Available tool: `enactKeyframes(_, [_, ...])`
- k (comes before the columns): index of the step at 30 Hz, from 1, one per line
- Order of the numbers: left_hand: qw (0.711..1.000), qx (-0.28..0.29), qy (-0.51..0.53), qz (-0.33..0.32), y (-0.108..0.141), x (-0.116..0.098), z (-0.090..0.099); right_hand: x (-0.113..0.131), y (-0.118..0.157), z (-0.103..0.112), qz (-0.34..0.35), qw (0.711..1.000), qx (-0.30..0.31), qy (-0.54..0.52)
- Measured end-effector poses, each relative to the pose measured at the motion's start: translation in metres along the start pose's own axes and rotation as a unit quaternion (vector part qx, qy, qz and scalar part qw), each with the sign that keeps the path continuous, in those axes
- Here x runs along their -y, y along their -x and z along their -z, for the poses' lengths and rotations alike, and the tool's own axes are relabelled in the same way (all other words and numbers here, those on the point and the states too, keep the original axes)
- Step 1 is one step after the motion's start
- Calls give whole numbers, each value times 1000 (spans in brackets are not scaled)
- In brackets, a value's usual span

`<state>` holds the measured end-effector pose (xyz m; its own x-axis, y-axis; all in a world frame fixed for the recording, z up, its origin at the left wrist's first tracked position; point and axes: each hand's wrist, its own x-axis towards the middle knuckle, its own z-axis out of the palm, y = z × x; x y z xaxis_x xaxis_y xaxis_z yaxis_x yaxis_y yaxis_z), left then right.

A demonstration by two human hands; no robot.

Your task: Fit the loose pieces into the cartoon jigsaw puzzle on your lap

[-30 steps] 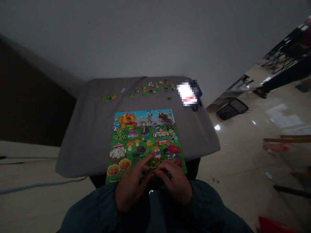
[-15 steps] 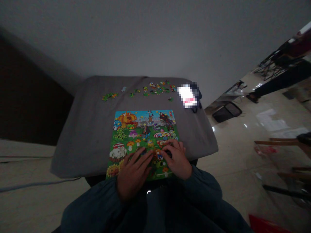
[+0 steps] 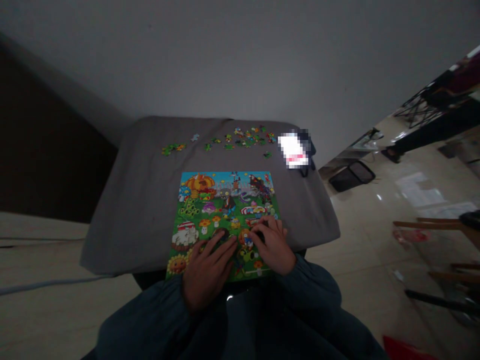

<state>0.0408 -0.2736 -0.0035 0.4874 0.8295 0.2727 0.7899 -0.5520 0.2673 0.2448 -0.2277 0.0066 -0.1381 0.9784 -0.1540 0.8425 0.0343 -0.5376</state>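
Observation:
A colourful cartoon puzzle board (image 3: 210, 207) lies at the front of a grey cloth-covered table (image 3: 135, 200). My left hand (image 3: 209, 267) rests flat over the lower middle of the board, its fingers spread. On the right part of the board is my right hand (image 3: 273, 245), its thumb and fingers pinched together; whatever may be between them is too small and dark to make out. Loose puzzle pieces (image 3: 249, 137) lie in a scattered row beyond the board, with a green and orange cluster (image 3: 173, 149) at the left and a single green piece (image 3: 267, 155) nearer the board.
A bright, pixelated object (image 3: 294, 151) with dark straps sits at the table's back right. A pale wall (image 3: 232, 60) rises behind the table. On the floor at right are a dark framed object (image 3: 351, 176) and wooden legs (image 3: 427, 224); a person's leg (image 3: 431, 125) shows beyond.
The view has shifted slightly, so the board and table appear a little further right. Both hands keep nearly the same pose, and the loose pieces look unchanged.

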Motion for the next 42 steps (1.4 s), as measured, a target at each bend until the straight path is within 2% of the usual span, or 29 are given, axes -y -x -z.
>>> enactKeyframes(8, [1000, 6, -9, -2, -1, 1, 0, -1, -1, 0, 1, 1000, -14, 5])
enactKeyframes(13, [1000, 1, -5, -7, 0, 2, 0, -2, 3, 3, 5, 998, -62, 15])
enactKeyframes(16, [1000, 0, -4, -6, -1, 1, 0, -3, 12, 3, 70, 995, -63, 39])
enactKeyframes(18, [1000, -5, -1, 1, -1, 1, -1, -2, 20, -1, 140, 986, -35, 79])
enactKeyframes(20, [1000, -8, 1, 9, -1, 0, -1, -2, 28, -6, 177, 976, -3, 127])
enactKeyframes(24, [1000, -1, 0, 8, -1, 0, -1, -2, 37, -15, 154, 972, 22, 175])
enactKeyframes(35, [999, 27, -14, -12, -2, 4, 3, 0, 37, -16, 147, 972, -4, 181])
enactKeyframes(42, [1000, 29, -11, -5, 2, 6, 5, -8, 36, -18, 204, 954, -24, 216])
